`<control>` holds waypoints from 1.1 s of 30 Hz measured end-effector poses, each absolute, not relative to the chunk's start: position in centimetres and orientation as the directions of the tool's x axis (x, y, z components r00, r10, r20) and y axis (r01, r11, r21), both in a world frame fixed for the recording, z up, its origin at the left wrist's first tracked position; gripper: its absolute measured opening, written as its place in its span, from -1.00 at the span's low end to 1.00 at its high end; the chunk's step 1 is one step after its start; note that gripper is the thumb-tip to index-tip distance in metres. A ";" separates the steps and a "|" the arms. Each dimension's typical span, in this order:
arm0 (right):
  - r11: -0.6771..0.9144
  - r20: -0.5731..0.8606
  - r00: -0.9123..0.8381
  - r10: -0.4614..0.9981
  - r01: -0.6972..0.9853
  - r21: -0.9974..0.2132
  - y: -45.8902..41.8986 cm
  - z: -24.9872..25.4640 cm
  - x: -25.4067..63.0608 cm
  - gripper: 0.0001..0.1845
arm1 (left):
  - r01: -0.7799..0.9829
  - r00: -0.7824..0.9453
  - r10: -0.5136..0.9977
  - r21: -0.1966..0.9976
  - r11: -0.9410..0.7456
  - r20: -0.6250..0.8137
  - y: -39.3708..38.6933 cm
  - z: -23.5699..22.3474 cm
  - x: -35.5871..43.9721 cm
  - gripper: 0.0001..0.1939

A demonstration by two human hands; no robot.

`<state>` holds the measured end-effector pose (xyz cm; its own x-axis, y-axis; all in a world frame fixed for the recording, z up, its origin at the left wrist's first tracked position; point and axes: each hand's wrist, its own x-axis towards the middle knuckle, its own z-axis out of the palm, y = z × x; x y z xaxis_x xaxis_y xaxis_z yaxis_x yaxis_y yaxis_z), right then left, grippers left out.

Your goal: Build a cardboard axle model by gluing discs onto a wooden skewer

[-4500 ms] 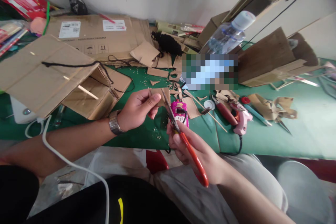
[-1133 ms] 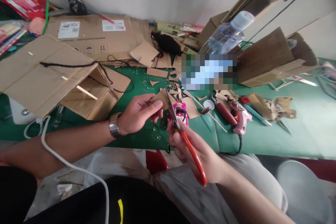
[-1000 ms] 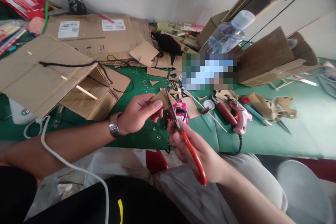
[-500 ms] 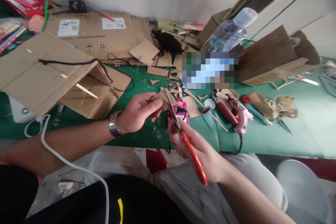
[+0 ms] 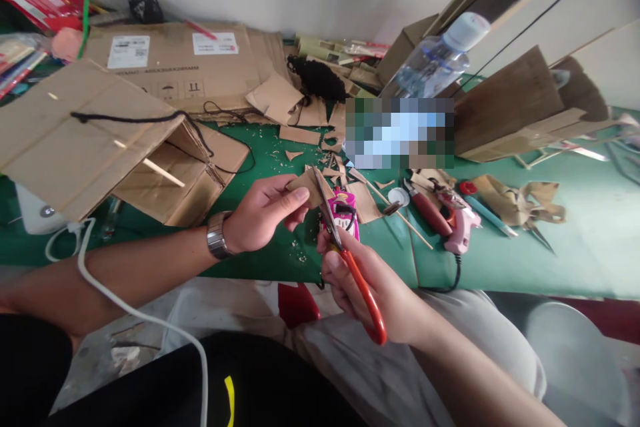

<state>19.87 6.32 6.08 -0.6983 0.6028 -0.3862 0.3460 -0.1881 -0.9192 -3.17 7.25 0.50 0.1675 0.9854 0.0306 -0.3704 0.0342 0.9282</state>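
My left hand (image 5: 260, 213) pinches a small piece of brown cardboard (image 5: 306, 185) between thumb and fingers, above the green table (image 5: 550, 260). A metal watch sits on that wrist. My right hand (image 5: 370, 287) is closed round the red handles of a pair of scissors (image 5: 350, 260). The scissor blades point up and meet the right edge of the cardboard piece. Just behind the blades lies a pink object (image 5: 345, 213) on the table.
A large folded cardboard box (image 5: 85, 140) with a black cord and a wooden stick lies at the left. Cardboard scraps (image 5: 335, 170), a pink glue gun (image 5: 457, 227), a water bottle (image 5: 430, 63) and cardboard structures (image 5: 515, 107) crowd the table. A white cable (image 5: 135, 310) crosses my left arm.
The cardboard piece has been turned in my left hand, from flat to tilted. The scissors have stayed at its right edge and my right hand has shifted slightly up.
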 end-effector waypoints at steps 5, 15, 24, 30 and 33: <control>-0.280 -0.444 -0.702 0.556 0.345 -0.896 6.1 6.1 19.8 -0.49 | -0.376 0.176 0.984 0.926 0.039 0.030 7.3 0.6 -3.2 -0.54; -0.188 -0.372 -0.674 0.638 0.333 -0.924 6.3 6.3 19.7 -0.52 | -0.326 0.234 0.971 0.945 0.039 0.041 6.8 0.8 -3.0 -0.54; -0.080 -0.350 -0.694 0.630 0.390 -0.917 6.2 6.7 19.6 -0.49 | -0.372 0.219 0.975 0.927 0.049 0.036 6.8 0.7 -3.0 -0.56; -0.191 -0.387 -0.682 0.621 0.347 -0.918 6.0 6.4 19.6 -0.45 | -0.355 0.249 0.968 0.933 0.060 0.032 6.4 0.7 -3.0 -0.58; -0.253 -0.385 -0.664 0.641 0.291 -0.923 6.0 6.2 19.7 -0.45 | -0.346 0.238 0.970 0.937 0.050 0.037 6.3 0.5 -3.0 -0.59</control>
<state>19.66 6.05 6.18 -0.6643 0.6408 -0.3849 0.2909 -0.2526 -0.9228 -3.00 6.30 0.48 0.2385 0.9705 0.0365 -0.3464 0.0498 0.9368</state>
